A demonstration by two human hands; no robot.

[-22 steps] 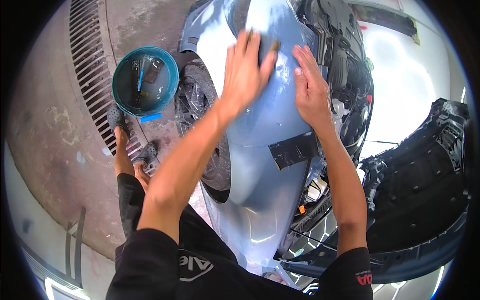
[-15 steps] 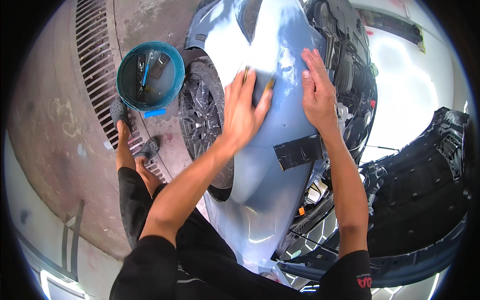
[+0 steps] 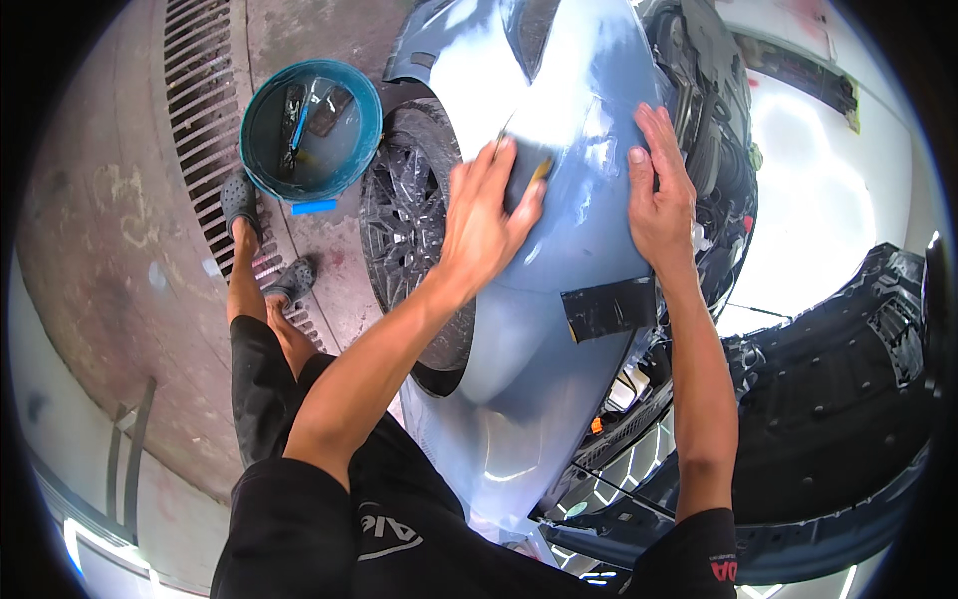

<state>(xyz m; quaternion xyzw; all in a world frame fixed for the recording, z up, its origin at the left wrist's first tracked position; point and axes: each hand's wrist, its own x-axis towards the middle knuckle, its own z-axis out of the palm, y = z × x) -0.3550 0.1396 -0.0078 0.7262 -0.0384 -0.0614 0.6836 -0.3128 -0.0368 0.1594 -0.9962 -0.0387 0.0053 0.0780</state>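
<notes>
The left hand [image 3: 483, 215] pinches a dark pad [image 3: 522, 177] between thumb and fingers, and the pad lies on the blue-grey car fender [image 3: 544, 265], just beyond the palm. The right hand [image 3: 663, 200] lies along the fender's inner edge, fingers pressed together, thumb a little apart. Nearer the person than the right hand, a black sheet [image 3: 611, 310] lies beside its forearm. Left of the left hand are a wheel [image 3: 401, 225] and, farther out, a teal bucket [image 3: 367, 132].

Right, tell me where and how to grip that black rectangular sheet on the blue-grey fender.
Probably pinch the black sheet by its left edge, coming from the left: it looks thin, that edge is uncovered, and the right forearm runs beside the opposite end.
</notes>
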